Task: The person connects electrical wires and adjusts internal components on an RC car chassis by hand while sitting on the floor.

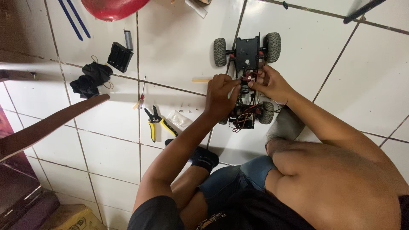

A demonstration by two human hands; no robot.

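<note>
Both hands work on the middle of the toy car (247,76) on the floor (179,51). The left hand (219,96) and right hand (272,83) pinch small parts, maybe wires. Next move needs careful fingers. Pliers (154,121) lie nearby.

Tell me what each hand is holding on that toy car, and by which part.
Both hands pinch at the middle of the toy car chassis among its wires. The left hand and right hand meet there; the exact small part under the fingers cannot be told.
</note>
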